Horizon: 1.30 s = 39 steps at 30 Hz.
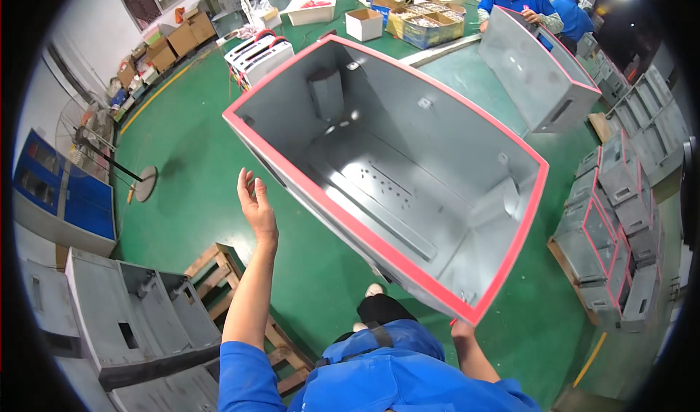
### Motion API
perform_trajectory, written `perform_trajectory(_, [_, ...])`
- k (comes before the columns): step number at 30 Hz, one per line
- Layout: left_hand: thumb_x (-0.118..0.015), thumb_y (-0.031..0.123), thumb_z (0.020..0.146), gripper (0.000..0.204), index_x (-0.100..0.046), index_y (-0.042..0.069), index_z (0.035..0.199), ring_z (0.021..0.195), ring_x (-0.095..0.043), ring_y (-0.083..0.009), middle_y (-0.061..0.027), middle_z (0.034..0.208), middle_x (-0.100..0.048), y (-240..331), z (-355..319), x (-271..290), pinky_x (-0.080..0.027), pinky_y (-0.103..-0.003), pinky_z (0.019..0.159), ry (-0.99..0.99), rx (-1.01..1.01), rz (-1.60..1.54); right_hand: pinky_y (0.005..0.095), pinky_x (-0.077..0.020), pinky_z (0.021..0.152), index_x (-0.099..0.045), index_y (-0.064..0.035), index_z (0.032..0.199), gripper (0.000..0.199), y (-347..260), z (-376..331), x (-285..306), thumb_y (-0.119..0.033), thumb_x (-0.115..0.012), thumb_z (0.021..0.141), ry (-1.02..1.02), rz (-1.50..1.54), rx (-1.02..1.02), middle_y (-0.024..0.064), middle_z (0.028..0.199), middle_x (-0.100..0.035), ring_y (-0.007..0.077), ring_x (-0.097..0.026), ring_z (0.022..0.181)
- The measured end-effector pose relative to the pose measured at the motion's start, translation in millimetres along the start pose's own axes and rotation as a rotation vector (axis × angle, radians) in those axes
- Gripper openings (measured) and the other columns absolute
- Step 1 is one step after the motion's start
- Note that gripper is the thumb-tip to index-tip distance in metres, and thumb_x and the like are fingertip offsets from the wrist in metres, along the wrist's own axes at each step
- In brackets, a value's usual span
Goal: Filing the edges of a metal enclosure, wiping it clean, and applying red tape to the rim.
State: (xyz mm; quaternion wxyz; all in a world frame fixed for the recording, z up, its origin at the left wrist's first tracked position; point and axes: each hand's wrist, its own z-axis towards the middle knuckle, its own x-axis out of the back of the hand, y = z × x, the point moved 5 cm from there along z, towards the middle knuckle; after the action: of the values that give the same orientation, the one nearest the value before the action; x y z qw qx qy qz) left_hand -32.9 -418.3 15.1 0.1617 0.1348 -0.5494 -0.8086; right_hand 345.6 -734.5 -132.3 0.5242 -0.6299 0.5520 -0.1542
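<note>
My bright blue short-sleeved work shirt, sleeves ending above my elbows, forearms bare, left hand (257, 206) without glove, dark strap across my chest, black trousers, light shoe toe

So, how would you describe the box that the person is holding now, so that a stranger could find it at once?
Start from the green floor; right in the middle, tilted with its open side up, is a big grey metal box. The right hand grips its near corner, while the left hand is open beside it, not touching. It is the largest and nearest box, with a red rim all around its opening.
</note>
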Motion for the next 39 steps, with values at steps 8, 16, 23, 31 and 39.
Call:
perform_trajectory(8, [-0.043, 0.027, 0.091, 0.049, -0.028, 0.0, 0.129, 0.114, -0.038, -0.0219, -0.0157, 0.127, -0.036, -55.7, 131.4, 18.5, -0.03, -0.031, 0.096, 0.026, 0.022, -0.048, 0.0347, -0.0457, 0.065, -0.049, -0.0043, 0.1, 0.023, 42.4, -23.5, -11.7, -0.023, -0.046, 0.087, 0.271, 0.161, -0.201, 0.0049, 0.091, -0.052, 0.0194, -0.053, 0.076])
perform_trajectory(16, [-0.037, 0.039, 0.088, 0.05, -0.036, 0.003, 0.122, 0.104, -0.045, -0.0227, -0.0117, 0.114, -0.044, -163.9, 121.3, 26.9, -0.038, -0.036, 0.089, -0.21, 0.577, -0.194, 0.0363, -0.0451, 0.067, -0.048, -0.0044, 0.102, 0.025, 47.6, -51.1, -32.9, -0.023, -0.046, 0.086, 0.574, 0.077, -0.074, 0.0053, 0.093, -0.052, 0.0198, -0.053, 0.078])
perform_trajectory(23, [-0.051, 0.034, 0.082, 0.052, -0.038, 0.0, 0.119, 0.103, -0.047, -0.0274, -0.0161, 0.113, -0.044, -198.7, 114.3, 3.0, -0.039, -0.038, 0.086, -0.571, 0.335, 0.011, 0.0377, -0.0445, 0.069, -0.047, -0.0045, 0.104, 0.026, 39.1, -65.7, -78.6, -0.024, -0.047, 0.085, 0.78, 0.078, 0.051, 0.0057, 0.094, -0.052, 0.0202, -0.053, 0.079])
perform_trajectory(31, [-0.058, 0.024, 0.077, 0.054, -0.036, 0.0, 0.121, 0.113, -0.038, -0.0322, -0.0196, 0.12, -0.038, -115.2, 166.5, -129.8, -0.033, -0.04, 0.092, -0.794, -0.155, -0.144, 0.0393, -0.0438, 0.071, -0.047, -0.0047, 0.105, 0.028, 4.5, 16.2, -126.9, -0.024, -0.047, 0.085, 0.745, -0.058, 0.074, 0.0061, 0.096, -0.051, 0.0206, -0.053, 0.081])
perform_trajectory(39, [-0.048, 0.03, 0.085, 0.051, -0.034, 0.0, 0.124, 0.115, -0.036, -0.0371, -0.022, 0.126, -0.033, -109.1, 167.9, -189.0, -0.032, -0.045, 0.092, -0.987, -0.069, -0.288, 0.041, -0.0432, 0.073, -0.046, -0.0048, 0.107, 0.03, -28.8, 47.1, -167.6, -0.025, -0.048, 0.084, 0.8, -0.223, 0.078, 0.0066, 0.097, -0.051, 0.0211, -0.053, 0.082])
